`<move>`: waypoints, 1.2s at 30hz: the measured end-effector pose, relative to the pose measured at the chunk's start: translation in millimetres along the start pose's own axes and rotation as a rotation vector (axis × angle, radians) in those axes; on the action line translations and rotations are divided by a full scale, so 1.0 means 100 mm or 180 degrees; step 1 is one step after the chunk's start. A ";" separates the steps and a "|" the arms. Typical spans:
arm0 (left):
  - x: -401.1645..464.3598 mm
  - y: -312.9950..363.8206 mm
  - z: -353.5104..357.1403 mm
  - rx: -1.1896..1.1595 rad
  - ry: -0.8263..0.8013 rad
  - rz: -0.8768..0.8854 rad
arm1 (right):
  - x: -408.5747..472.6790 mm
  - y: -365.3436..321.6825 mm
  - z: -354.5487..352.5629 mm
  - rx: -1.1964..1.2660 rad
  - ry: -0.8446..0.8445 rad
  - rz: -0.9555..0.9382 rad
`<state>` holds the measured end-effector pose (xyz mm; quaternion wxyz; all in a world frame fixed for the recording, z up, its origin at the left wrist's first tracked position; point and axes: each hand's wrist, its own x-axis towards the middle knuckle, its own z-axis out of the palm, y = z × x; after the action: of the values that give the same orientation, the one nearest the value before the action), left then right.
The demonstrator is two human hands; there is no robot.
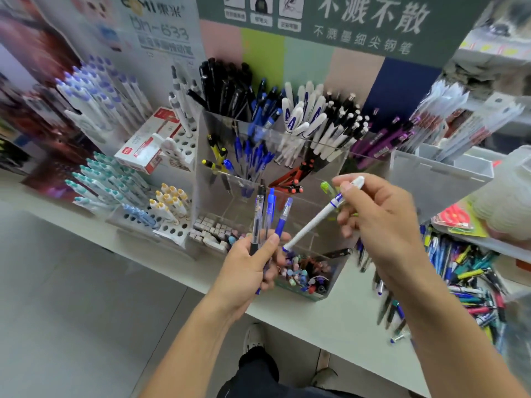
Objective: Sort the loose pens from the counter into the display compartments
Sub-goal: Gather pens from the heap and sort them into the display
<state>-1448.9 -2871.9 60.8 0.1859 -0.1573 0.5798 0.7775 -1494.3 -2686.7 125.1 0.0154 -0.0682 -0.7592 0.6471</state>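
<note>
My left hand grips three pens upright in front of the clear display: a black-tipped clear pen, a blue pen and a second blue pen. My right hand pinches a white pen with blue bands near its cap end, the pen slanting down-left toward my left hand. Behind both hands stands the clear acrylic display with compartments of black, blue, white and red pens. A heap of loose pens lies on the counter at the right.
A front compartment holds small erasers and caps. White and teal pens stand in perforated holders at the left, beside a red-and-white box. A clear bin and purple pens sit at the right. The counter edge runs below my hands.
</note>
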 end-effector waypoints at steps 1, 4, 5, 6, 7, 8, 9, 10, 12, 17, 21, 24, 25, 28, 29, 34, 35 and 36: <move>0.01 0.02 -0.03 0.0011 0.0019 -0.0003 | 0.04 -0.10 -0.02 -0.0101 0.0023 -0.0255; 0.00 0.14 -0.11 -0.0185 -0.0011 -0.0035 | 0.17 -0.50 -0.02 -0.0056 0.0250 -0.1170; -0.01 0.20 -0.12 -0.0287 -0.0035 -0.0004 | 0.24 -0.63 0.02 0.0009 0.0434 -0.1507; -0.01 0.25 -0.13 -0.0405 -0.0058 0.0040 | 0.33 -0.72 0.06 0.0011 0.0621 -0.1813; -0.01 0.30 -0.14 -0.0552 -0.0085 0.0079 | 0.44 -0.79 0.11 -0.0059 0.0773 -0.2093; 0.00 0.35 -0.15 -0.0712 -0.0116 0.0111 | 0.57 -0.84 0.17 -0.0221 0.0887 -0.2327; 0.00 0.40 -0.16 -0.0869 -0.0157 0.0138 | 0.69 -0.87 0.24 -0.0484 0.0950 -0.2482; 0.02 0.43 -0.18 -0.0994 -0.0194 0.0165 | 0.80 -0.87 0.31 -0.0843 0.0934 -0.2545; 0.04 0.48 -0.19 -0.1096 -0.0235 0.0208 | 1.01 -0.81 0.44 -0.1538 0.0615 -0.2475; 0.06 0.50 -0.20 -0.1062 -0.0244 0.0290 | 1.25 -0.59 0.63 -0.2742 0.0197 -0.2303; 0.04 0.47 -0.20 -0.0933 -0.0374 0.0358 | 1.07 -0.72 0.65 -0.3635 0.0251 -0.1736; 0.01 0.45 -0.21 -0.0801 -0.0426 0.0423 | 0.71 -0.74 0.58 -0.3069 0.0468 -0.1912; 0.00 0.45 -0.20 -0.0769 -0.0445 0.0414 | 0.57 -0.72 0.55 -0.2730 0.0440 -0.1872; -0.01 0.45 -0.21 -0.0711 -0.0497 0.0331 | 0.28 -0.57 0.49 -0.1638 -0.0729 -0.0834; -0.01 0.45 -0.22 -0.0650 -0.0560 0.0269 | 0.24 -0.51 0.49 -0.1121 -0.1029 -0.0435; -0.03 0.43 -0.21 -0.0679 -0.0964 -0.0138 | 0.26 -0.32 0.46 -0.0003 -0.1334 0.0163; -0.03 0.43 -0.21 -0.0833 -0.1033 -0.0184 | 0.26 -0.31 0.44 -0.0002 -0.1312 0.0121; -0.03 0.42 -0.21 -0.0959 -0.1082 -0.0205 | 0.27 -0.30 0.41 -0.0018 -0.1297 0.0079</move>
<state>-1465.1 -2903.4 91.7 0.2800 -0.0684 0.4122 0.8643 -1528.3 -2728.0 146.5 -0.1467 0.0548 -0.7475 0.6455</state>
